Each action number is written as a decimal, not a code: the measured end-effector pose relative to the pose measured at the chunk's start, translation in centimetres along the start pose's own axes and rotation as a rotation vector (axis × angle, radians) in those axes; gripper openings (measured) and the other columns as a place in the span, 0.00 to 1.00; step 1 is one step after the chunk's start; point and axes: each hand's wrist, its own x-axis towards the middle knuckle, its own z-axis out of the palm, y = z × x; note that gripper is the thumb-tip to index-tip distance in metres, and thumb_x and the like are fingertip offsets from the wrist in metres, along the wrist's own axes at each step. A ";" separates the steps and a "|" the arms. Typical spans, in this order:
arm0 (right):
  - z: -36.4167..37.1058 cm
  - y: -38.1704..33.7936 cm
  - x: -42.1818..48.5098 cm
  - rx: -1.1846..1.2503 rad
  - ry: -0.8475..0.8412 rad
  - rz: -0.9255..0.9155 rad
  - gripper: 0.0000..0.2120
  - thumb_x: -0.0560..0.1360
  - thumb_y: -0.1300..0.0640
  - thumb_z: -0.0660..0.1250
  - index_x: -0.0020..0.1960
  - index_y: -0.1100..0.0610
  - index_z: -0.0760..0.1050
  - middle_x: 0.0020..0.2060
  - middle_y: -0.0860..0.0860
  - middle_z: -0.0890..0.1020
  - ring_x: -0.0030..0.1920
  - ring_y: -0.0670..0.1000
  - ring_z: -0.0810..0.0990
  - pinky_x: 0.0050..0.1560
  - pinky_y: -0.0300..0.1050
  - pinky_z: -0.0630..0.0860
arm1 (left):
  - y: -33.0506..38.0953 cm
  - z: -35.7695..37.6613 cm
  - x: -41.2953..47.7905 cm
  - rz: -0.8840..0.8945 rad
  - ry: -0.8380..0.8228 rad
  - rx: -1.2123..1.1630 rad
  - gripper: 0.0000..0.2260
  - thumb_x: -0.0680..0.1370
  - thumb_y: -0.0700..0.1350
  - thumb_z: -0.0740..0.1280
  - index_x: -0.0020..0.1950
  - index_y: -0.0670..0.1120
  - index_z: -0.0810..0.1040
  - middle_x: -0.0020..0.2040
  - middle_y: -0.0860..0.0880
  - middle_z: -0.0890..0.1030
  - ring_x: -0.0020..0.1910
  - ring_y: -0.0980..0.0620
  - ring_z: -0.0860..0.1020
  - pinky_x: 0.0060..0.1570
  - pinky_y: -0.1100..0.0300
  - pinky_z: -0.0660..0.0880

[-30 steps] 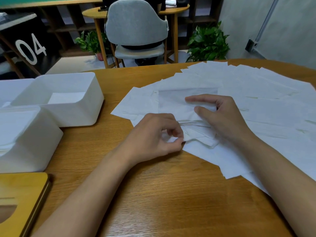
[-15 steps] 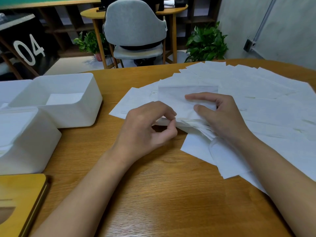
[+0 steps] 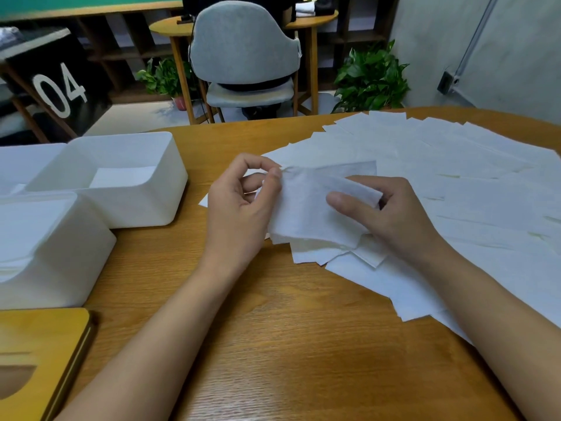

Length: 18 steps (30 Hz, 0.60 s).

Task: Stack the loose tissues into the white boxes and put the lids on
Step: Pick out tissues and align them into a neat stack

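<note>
Left hand (image 3: pixel 239 205) pinch on one corner, right hand (image 3: pixel 391 217) grip on the far edge of a lifted tissue (image 3: pixel 306 208), just right of the open white box (image 3: pixel 145 205). Keep flat, square edges, lay in gently.

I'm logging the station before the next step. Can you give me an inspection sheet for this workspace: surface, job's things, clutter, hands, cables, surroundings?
Surface: wooden table, grain visible.
Job's things: loose tissues fanned out on the right; far white box open, a few tissues at its bottom; near white box holds a tissue stack; wooden lid off, lying at the near left edge.
Clutter: nothing seen.
Hands: left hand pinches a corner of the held tissues; right hand grips them, thumb on top.
Cables: nothing seen.
Surroundings: grey chair, leafy plants, black board marked 04.
</note>
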 end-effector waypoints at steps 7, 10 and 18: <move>-0.2 -0.1 0.0 -0.017 0.053 0.090 0.04 0.77 0.56 0.76 0.51 0.53 0.87 0.45 0.47 0.89 0.46 0.48 0.88 0.45 0.41 0.82 | 0.6 -0.3 0.1 -0.176 -0.188 -0.047 0.13 0.76 0.44 0.79 0.59 0.45 0.84 0.39 0.53 0.85 0.39 0.56 0.83 0.40 0.59 0.81; 0.0 -0.3 -0.1 0.014 0.035 0.057 0.10 0.75 0.55 0.76 0.57 0.51 0.85 0.50 0.44 0.88 0.51 0.44 0.86 0.47 0.37 0.81 | 0.2 -0.1 0.1 -0.282 -0.166 -0.118 0.09 0.75 0.40 0.79 0.54 0.42 0.85 0.48 0.44 0.88 0.46 0.45 0.87 0.44 0.55 0.83; 0.4 0.1 0.1 0.005 0.022 -0.023 0.30 0.77 0.54 0.75 0.76 0.42 0.70 0.69 0.42 0.78 0.66 0.46 0.80 0.63 0.46 0.81 | -0.6 0.9 -0.3 -0.448 -0.096 -0.358 0.14 0.76 0.38 0.77 0.60 0.39 0.83 0.53 0.41 0.88 0.53 0.40 0.87 0.55 0.49 0.84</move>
